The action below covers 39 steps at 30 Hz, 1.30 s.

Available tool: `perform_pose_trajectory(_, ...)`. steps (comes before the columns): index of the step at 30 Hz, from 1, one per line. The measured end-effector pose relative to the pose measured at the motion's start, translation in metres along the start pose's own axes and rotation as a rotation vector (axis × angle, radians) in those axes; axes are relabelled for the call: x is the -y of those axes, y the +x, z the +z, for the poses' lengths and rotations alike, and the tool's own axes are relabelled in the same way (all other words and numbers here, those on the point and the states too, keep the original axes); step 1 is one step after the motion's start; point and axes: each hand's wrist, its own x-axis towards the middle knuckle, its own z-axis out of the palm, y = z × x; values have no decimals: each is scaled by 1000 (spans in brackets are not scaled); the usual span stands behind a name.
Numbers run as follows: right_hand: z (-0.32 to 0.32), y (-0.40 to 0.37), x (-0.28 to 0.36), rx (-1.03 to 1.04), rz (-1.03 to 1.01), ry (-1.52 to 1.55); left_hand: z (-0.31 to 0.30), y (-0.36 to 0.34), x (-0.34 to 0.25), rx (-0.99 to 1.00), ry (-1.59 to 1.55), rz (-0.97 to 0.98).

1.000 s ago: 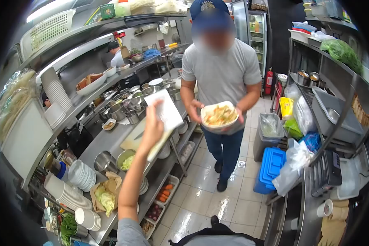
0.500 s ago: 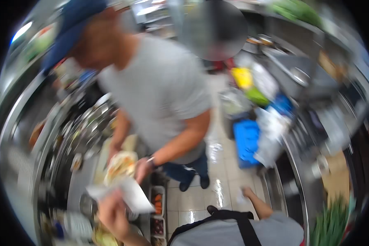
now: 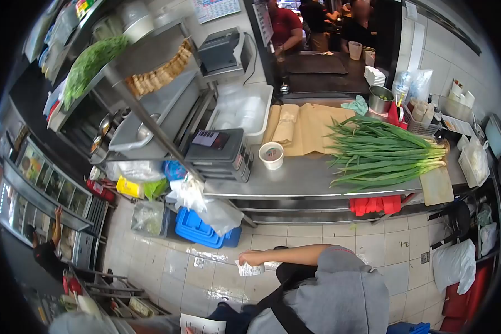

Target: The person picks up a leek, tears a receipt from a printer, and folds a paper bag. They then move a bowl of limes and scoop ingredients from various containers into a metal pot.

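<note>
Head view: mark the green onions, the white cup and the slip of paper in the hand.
green onions [image 3: 384,153], head view, middle of the stalks
white cup [image 3: 271,163], head view, its outer wall
slip of paper [image 3: 250,270], head view, its middle

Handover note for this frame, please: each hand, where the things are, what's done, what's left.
Right hand: shut on a small paper slip, held low over the tiled floor.
Left hand: barely in view at the bottom edge, beside a printed sheet; its grip cannot be seen.
Things: green onions, cup and brown paper bags lie on the steel counter.
Done: slip in hand.
Left: neither paper is set down; nothing on the counter is touched.
</note>
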Motion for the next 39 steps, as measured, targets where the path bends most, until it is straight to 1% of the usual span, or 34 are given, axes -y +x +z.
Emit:
perform_pose_trajectory(3,-37,8,-16,-98,5,59,31,18,3,-19,23,52)
perform_pose_trajectory(4,-53,13,-22,-59,-33,71,43,31,3,-37,74,96)
perform_pose_trajectory(5,-69,16,-20,-33,-10,85,55,45,-1,-58,126,140)
perform_pose_trajectory(7,-104,26,-20,19,22,100,82,74,-11,-61,80,7)
perform_pose_trajectory(8,-121,30,-23,50,-42,130,98,91,-18,-59,52,-54)
perform_pose_trajectory(9,-142,32,-18,55,-106,170,118,114,-26,-124,-13,145)
perform_pose_trajectory(11,-200,17,14,57,-206,260,142,146,-53,-11,94,142)
perform_pose_trajectory(12,-225,8,28,49,-215,385,166,159,-55,-64,-53,211)
perform_pose_trajectory(14,-276,-7,51,20,-235,630,193,180,-81,-58,-8,260)
perform_pose_trajectory(15,-295,-13,54,-53,-223,757,206,191,-92,-50,10,293)
perform_pose_trajectory(16,-314,-21,55,-144,-211,881,219,203,-100,-95,37,437)
perform_pose_trajectory(17,-332,-32,55,-254,-201,999,232,209,-104,-60,28,420)
perform_pose_trajectory(19,-364,-52,55,-420,-295,1557,257,215,-108,24,-10,411)
perform_pose_trajectory(20,-376,-58,49,-513,-392,1576,270,214,-114,102,-136,254)
perform_pose_trajectory(21,-381,-69,39,-604,-444,1557,281,222,-117,115,-115,407)
perform_pose_trajectory(23,-378,-83,7,-743,-535,1520,306,230,-132,224,-355,354)
perform_pose_trajectory(24,-372,-91,-11,-805,-570,1449,318,238,-136,259,-362,406)
perform_pose_trajectory(27,-369,-118,1,-1200,-263,1395,348,258,-140,328,-374,516)
perform_pose_trajectory(28,-366,-122,1,-1347,-128,1305,360,265,-144,339,-395,536)
perform_pose_trajectory(29,-360,-127,-6,-1475,11,1133,374,270,-145,352,-413,556)
perform_pose_trajectory(30,-350,-132,-20,-1585,156,952,400,273,-142,332,-551,570)
perform_pose_trajectory(31,-342,-140,-36,-1673,298,757,417,276,-138,371,-528,603)
perform_pose_trajectory(33,-317,-158,-73,-1687,519,36,443,287,-139,435,-477,660)
perform_pose_trajectory(34,-308,-164,-85,-1654,570,-125,461,291,-140,476,-600,624)
perform_pose_trajectory(35,-299,-168,-93,-1614,617,-282,472,295,-140,501,-607,616)
perform_pose_trajectory(37,-293,-167,-80,-1510,779,-134,493,300,-142,546,-626,596)
perform_pose_trajectory(39,-286,-168,-86,-1401,842,-216,502,304,-148,567,-610,558)
